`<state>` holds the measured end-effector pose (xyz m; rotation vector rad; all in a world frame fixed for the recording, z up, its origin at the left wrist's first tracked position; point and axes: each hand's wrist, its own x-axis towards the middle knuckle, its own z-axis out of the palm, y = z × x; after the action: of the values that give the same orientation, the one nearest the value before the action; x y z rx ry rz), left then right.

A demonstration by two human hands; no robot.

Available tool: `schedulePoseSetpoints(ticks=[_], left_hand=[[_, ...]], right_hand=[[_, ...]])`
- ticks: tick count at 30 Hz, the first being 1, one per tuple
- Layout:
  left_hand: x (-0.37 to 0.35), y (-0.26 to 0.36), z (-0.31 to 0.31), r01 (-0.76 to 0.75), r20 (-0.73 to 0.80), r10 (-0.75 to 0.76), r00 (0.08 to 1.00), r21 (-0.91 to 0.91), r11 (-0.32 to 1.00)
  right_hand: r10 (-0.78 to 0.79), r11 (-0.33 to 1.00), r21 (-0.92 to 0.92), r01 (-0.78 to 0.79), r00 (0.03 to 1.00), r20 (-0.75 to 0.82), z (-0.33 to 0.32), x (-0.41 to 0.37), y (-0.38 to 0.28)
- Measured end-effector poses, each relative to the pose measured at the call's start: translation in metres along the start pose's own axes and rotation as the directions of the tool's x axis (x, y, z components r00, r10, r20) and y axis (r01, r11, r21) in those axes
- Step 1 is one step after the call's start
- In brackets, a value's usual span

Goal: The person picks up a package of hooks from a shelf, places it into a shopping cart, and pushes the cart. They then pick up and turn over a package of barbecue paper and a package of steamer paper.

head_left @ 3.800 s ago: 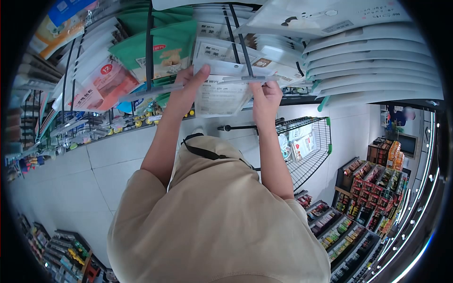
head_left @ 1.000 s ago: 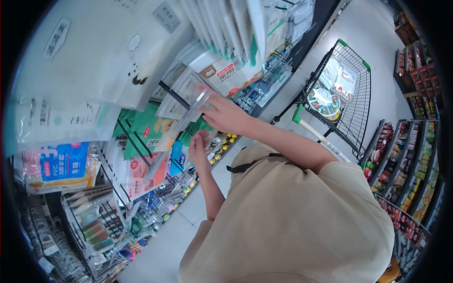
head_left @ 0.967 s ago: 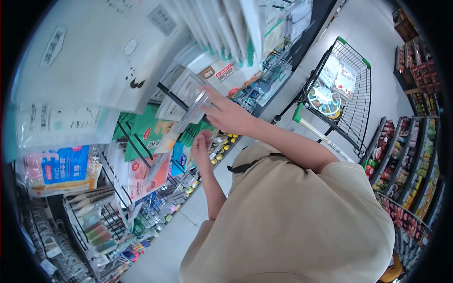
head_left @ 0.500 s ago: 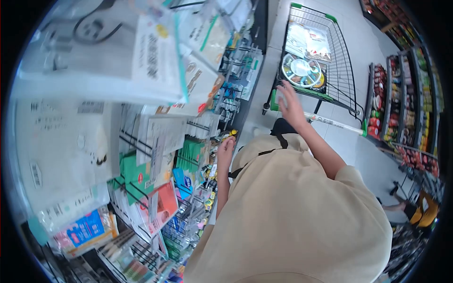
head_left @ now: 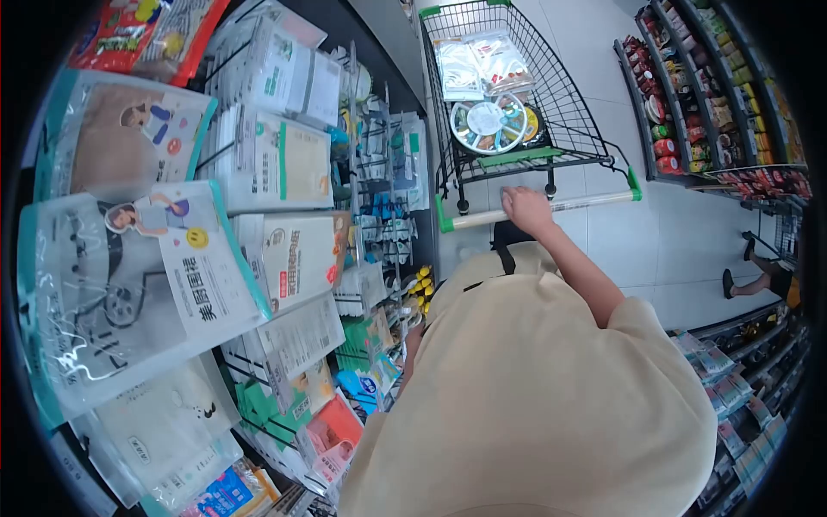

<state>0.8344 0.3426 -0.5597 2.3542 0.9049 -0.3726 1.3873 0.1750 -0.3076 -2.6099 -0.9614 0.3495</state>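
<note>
The right hand (head_left: 527, 209) has left the hanging packets (head_left: 297, 254) and now lies on the cart handle (head_left: 590, 201) just ahead of the body, fingers curled over the bar, while the left hand has dropped behind the shirt (head_left: 534, 396), its grip hidden.

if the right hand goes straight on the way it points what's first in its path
The right hand holds the cart handle; past that, probably the near wire wall of the cart basket, before the round tray inside. Depth is unclear.
</note>
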Motion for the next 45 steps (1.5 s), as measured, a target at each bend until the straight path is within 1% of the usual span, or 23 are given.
schedulePoseSetpoints(ticks=[1,3,4,5,6,9,10,12,16,19,21,23,25,27,29,31,33,35,37,38,39,43,45], left_hand=[[0.002,0.002,0.0,-0.046,-0.022,0.048,0.999,0.073,0.996],[0.022,0.012,0.004,-0.087,-0.056,0.094,0.994,0.121,0.989],[0.027,0.018,0.012,0.045,-0.059,-0.065,0.996,-0.293,0.955],[0.027,0.021,0.015,0.166,0.006,-0.215,0.977,-0.652,0.74],[0.036,0.056,-0.018,0.119,0.034,-0.118,0.992,-0.032,0.992],[0.055,0.157,-0.06,0.236,-0.066,-0.245,0.967,-0.123,0.964],[0.082,0.107,-0.001,0.079,-0.031,-0.078,0.996,0.054,0.995],[0.09,0.151,-0.012,0.164,-0.052,-0.177,0.983,-0.194,0.967],[0.106,0.216,-0.041,0.287,0.034,-0.33,0.943,-0.584,0.759],[0.107,0.257,-0.089,0.343,0.081,-0.392,0.916,-0.662,0.666],[0.107,0.303,-0.136,0.388,0.208,-0.472,0.857,-0.863,0.325],[0.122,0.284,-0.15,0.487,0.256,-0.487,0.835,-0.755,0.438],[0.146,0.222,-0.129,0.244,0.027,-0.326,0.945,-0.721,0.649],[0.172,0.315,-0.196,0.281,0.079,-0.48,0.874,-0.888,0.365],[0.208,0.34,-0.221,0.198,0.012,-0.396,0.918,-0.88,0.433],[0.238,0.387,-0.246,0.244,0.038,-0.377,0.925,-0.821,0.516],[0.272,0.407,-0.242,0.256,0.058,-0.331,0.942,-0.762,0.595],[0.295,0.416,-0.234,0.259,0.077,-0.289,0.954,-0.699,0.667],[0.313,0.419,-0.225,0.059,-0.062,-0.078,0.995,-0.255,0.965],[0.319,0.419,-0.222,0.099,-0.067,-0.118,0.991,-0.235,0.967],[0.325,0.417,-0.221,0.095,-0.054,-0.11,0.992,-0.233,0.968],[0.346,0.418,-0.222,0.176,0.043,-0.171,0.984,-0.141,0.974],[0.364,0.397,-0.209,0.202,0.067,-0.194,0.979,-0.141,0.969]], right_hand=[[0.001,1.0,0.026,-0.003,0.997,0.076,-0.001,0.002,0.001],[-0.078,0.995,0.06,0.079,0.997,-0.028,0.004,0.008,0.011],[-0.086,0.994,0.076,0.083,0.995,0.041,0.004,0.012,0.011],[-0.094,0.992,0.095,0.083,0.989,0.117,0.005,0.013,0.012],[-0.077,0.986,0.16,0.043,0.974,0.214,0.002,0.019,0.014],[-0.038,0.971,0.23,-0.057,0.921,0.387,0.008,0.031,0.022],[-0.06,0.96,0.276,-0.046,0.93,0.364,0.017,0.035,0.029],[-0.102,0.955,0.297,-0.024,0.909,0.403,0.024,0.043,0.041],[-0.165,0.948,0.317,0.004,0.861,0.481,0.01,0.059,0.063],[-0.23,0.929,0.365,0.054,0.857,0.46,-0.008,0.061,0.073],[-0.289,0.839,0.539,0.076,0.901,0.324,-0.008,0.06,0.075],[-0.279,0.831,0.552,0.064,0.908,0.314,-0.015,0.06,0.076],[-0.297,0.873,0.485,0.044,0.838,0.459,-0.028,0.06,0.077],[-0.336,0.867,0.495,0.054,0.796,0.503,-0.012,0.06,0.089],[-0.37,0.832,0.537,-0.139,0.583,0.724,-0.049,0.071,0.086],[-0.387,0.805,0.584,-0.109,0.648,0.655,-0.077,0.073,0.085],[-0.448,0.656,0.748,-0.096,0.749,0.489,-0.086,0.078,0.091],[-0.418,0.621,0.767,-0.161,0.76,0.498,-0.078,0.084,0.103],[-0.359,0.536,0.823,-0.189,0.831,0.425,-0.092,0.09,0.112],[-0.269,0.439,0.785,-0.437,0.77,0.579,-0.1,0.092,0.118],[-0.257,0.435,0.783,-0.445,0.772,0.582,-0.101,0.095,0.125],[-0.028,0.53,0.681,-0.505,0.793,0.609,-0.092,0.104,0.149],[0.08,0.837,0.484,-0.257,0.931,0.356,-0.056,0.105,0.164]])
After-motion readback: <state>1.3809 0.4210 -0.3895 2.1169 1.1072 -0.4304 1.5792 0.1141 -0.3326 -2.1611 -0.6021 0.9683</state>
